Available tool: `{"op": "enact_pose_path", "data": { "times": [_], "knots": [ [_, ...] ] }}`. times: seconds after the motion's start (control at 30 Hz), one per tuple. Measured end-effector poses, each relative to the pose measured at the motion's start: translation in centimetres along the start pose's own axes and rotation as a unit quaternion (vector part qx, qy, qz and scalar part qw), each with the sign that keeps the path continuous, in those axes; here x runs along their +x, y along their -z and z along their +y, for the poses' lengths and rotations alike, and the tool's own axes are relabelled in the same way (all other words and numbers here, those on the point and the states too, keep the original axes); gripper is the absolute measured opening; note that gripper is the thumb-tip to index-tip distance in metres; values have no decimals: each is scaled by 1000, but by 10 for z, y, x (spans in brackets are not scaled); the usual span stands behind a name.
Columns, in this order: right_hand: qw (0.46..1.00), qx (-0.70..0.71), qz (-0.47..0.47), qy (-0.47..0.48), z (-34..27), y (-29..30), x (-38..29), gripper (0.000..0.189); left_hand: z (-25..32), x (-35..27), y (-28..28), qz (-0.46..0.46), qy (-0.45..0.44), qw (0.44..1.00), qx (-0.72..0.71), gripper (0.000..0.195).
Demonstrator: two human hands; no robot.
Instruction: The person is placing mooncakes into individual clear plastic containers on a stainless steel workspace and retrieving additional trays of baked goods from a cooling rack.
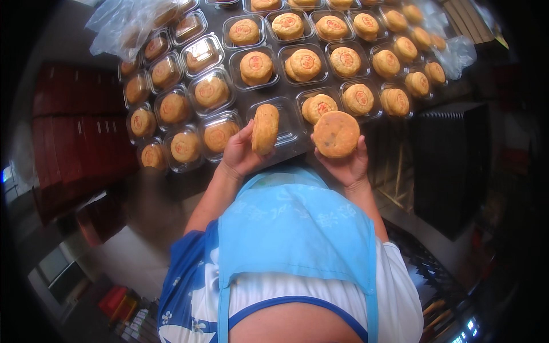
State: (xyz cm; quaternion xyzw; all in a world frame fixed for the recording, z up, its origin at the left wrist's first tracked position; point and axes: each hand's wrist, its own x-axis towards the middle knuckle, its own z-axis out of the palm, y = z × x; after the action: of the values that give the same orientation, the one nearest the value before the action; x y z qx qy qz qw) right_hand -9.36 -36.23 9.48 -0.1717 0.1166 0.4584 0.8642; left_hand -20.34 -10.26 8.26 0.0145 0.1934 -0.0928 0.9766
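Note:
My left hand holds a round baked pastry on its edge, over the near side of a clear plastic tray with no pastry lying in it. My right hand grips a second round pastry, its flat browned face turned up towards the camera. That pastry partly covers a filled tray behind it, where a pastry with a red stamp leans on another. Around both hands stand rows of clear trays with red-stamped pastries, such as the stamped pastry beyond the bare tray.
Lidded clear boxes of pastries fill the dark table's left side. Crumpled plastic bags lie at the far left and far right. The table's near edge runs just before the blue apron. A large black box-like object stands at the right.

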Motion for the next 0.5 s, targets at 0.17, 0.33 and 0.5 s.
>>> {"op": "enact_pose_path", "data": {
  "times": [0.17, 0.33, 0.5],
  "knots": [
    [998, -43, 29, 18, -5, 0, 3, 89, 0, 1, 2, 12, -65, 988, 139, 47],
    [803, -549, 157, 169, -28, 11, 46, 85, -2, 2, 2, 46, -77, 994, 54, 46],
    [281, -918, 169, 223, -34, 31, 91, 85, 4, -2, 15, 13, -62, 998, -18, 51]
  ]
}}
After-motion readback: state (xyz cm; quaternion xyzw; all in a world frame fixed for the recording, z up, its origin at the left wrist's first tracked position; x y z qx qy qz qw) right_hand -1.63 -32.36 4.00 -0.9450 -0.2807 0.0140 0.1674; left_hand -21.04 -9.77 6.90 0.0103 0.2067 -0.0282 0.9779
